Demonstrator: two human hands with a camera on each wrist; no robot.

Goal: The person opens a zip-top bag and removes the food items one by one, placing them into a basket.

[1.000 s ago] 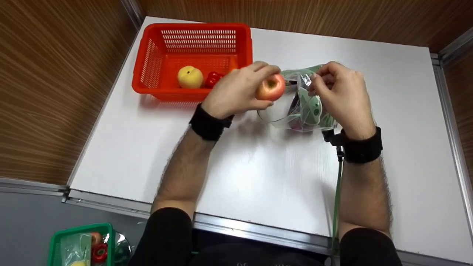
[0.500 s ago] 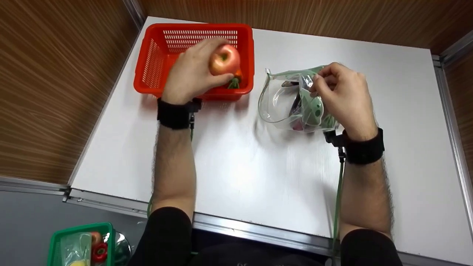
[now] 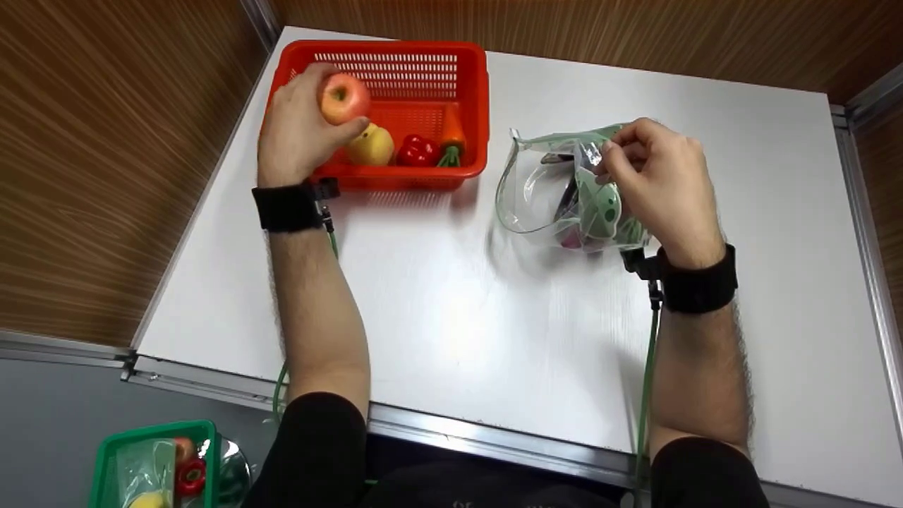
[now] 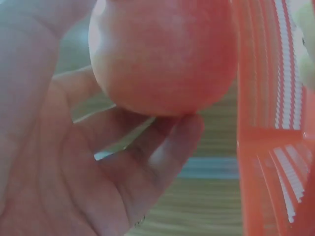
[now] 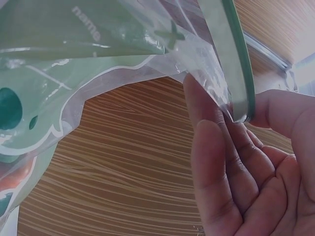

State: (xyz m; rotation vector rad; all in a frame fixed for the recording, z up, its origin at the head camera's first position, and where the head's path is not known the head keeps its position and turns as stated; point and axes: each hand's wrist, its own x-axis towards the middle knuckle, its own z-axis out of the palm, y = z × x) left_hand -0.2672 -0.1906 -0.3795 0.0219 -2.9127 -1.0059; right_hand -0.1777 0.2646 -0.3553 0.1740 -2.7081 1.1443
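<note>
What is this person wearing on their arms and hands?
Short black sleeves, then a wide black wristband on each arm with a small black device and a thin green cable. The left hand and right hand are bare.

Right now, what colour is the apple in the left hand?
The apple is pinkish red with some yellow, clearest in the head view.

Apple (image 4: 167, 54) cropped — left wrist view, green basket (image 3: 159, 432) cut off below (head view)
</note>
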